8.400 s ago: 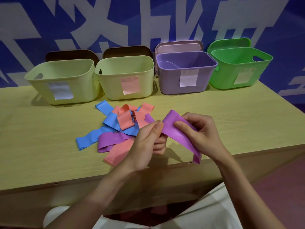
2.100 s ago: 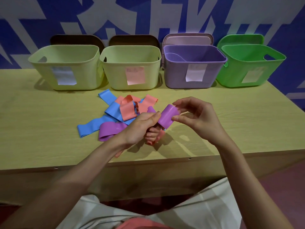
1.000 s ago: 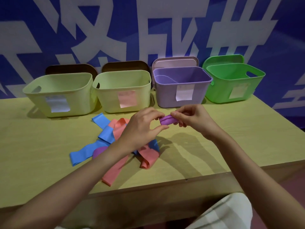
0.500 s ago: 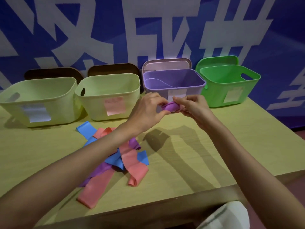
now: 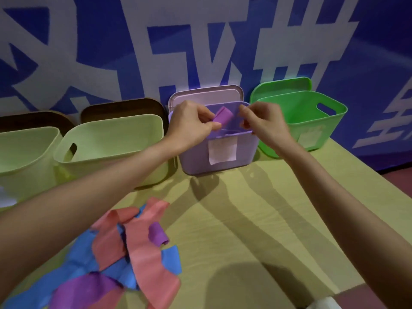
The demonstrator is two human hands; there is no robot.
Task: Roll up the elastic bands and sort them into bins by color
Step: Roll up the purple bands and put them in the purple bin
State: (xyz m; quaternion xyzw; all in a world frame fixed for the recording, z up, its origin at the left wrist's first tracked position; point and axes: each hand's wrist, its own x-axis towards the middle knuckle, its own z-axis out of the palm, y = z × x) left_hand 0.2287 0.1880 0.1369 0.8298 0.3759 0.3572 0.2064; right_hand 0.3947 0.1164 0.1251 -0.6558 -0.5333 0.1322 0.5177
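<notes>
My left hand [image 5: 191,127] pinches a rolled purple band [image 5: 223,115] above the open top of the purple bin [image 5: 196,161]. Just right of the roll, my right hand [image 5: 262,121] hovers over the same bin with loosely curled fingers; a small gap separates them from the roll. Near the front left of the table lies a loose pile of bands [image 5: 133,246]: pink, blue and purple strips overlapping, one purple end curled up.
Two pale green bins [image 5: 111,148] [image 5: 22,157] stand left of the purple bin, and a bright green bin [image 5: 312,121] stands to its right. Lids lean against the blue wall behind the bins. The wooden table [image 5: 256,219] ends at front right.
Both hands carried the purple roll forward and up from the table to above the purple bin. The right hand has come off the roll; the left hand still holds it.
</notes>
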